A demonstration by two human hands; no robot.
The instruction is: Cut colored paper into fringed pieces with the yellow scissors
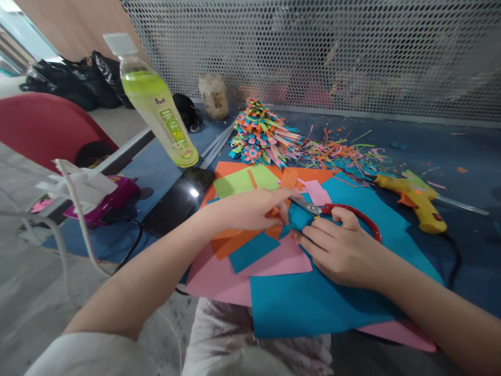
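Red-handled scissors (313,207) are in my right hand (342,248), with the blades pointing left. My left hand (254,209) is curled at the blade tips, its fingers bent together. A small orange bit of paper shows by those fingers; what they pinch is partly hidden. Between both hands is a small blue piece of paper (298,216), just below the blades. Underneath lie cut pieces and sheets: a large blue sheet (305,308), a pink sheet (219,279), orange strips (229,243) and a green piece (230,183).
A layered, multicoloured paper tree (258,136) stands behind the sheets, with paper shreds (336,151) to its right. A yellow glue gun (418,201) lies at right. At left are a phone (178,201), a drink bottle (156,104) and a purple power strip with plugs (104,198).
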